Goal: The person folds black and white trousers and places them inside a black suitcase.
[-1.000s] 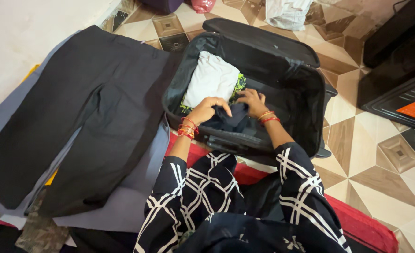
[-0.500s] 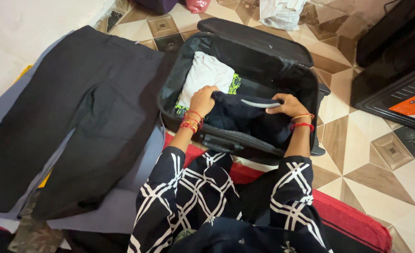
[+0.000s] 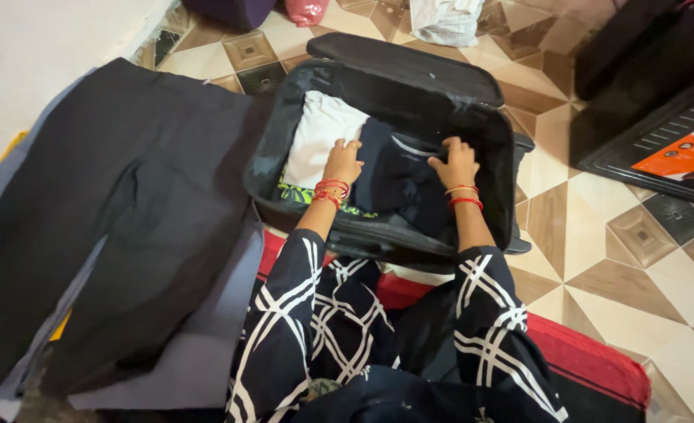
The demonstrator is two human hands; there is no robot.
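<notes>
We kneel on a floor of brown and cream patterned tiles, an open black fabric suitcase before us at twelve o'clock. Inside it lies a dark navy folded garment, beside a white folded cloth at its nine o'clock. Our left hand presses flat on the garment's left edge; our right hand lies spread on its right edge, neither hand clasping anything.

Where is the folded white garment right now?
The white garment lies in the left half of the open black suitcase, beside the dark garment, just beyond the left hand.
</notes>
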